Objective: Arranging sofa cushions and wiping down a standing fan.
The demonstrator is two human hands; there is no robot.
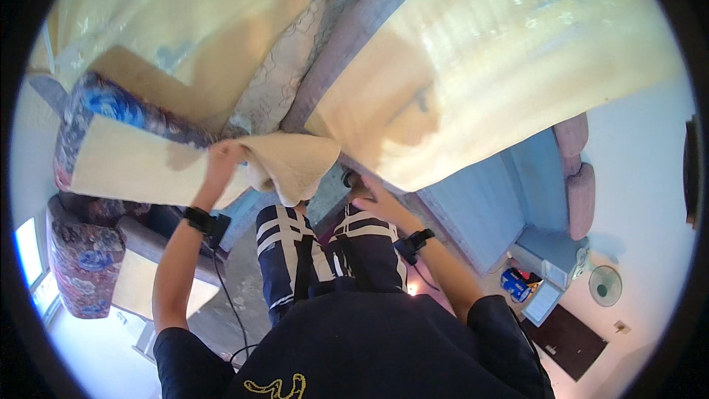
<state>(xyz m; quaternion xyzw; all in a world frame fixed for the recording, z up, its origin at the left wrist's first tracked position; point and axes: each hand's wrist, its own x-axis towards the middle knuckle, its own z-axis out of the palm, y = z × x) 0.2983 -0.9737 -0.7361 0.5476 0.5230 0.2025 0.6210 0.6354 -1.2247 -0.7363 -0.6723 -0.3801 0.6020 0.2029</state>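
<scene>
My left hand point(224, 156) is closed on a corner of a cream quilted cloth point(296, 160). The cloth hangs from it in folds above my knees, over the gap between the seats. Near my right knee, my right hand point(382, 205) has its fingers apart and holds nothing. A flat cream cover point(133, 163) lies on the floral upholstered seat just left of my left hand. Beyond my right hand spreads a large pale-yellow cover point(498, 77) with bluish marks.
Another large yellowish cover point(183, 5) lies at upper left. A blue sofa seat point(471, 210) is at right. Below left stands a floral armchair point(88, 266). A glass vase point(605, 286) and a blue packet point(516, 285) are at lower right. A black cable point(230, 293) hangs from my left wrist.
</scene>
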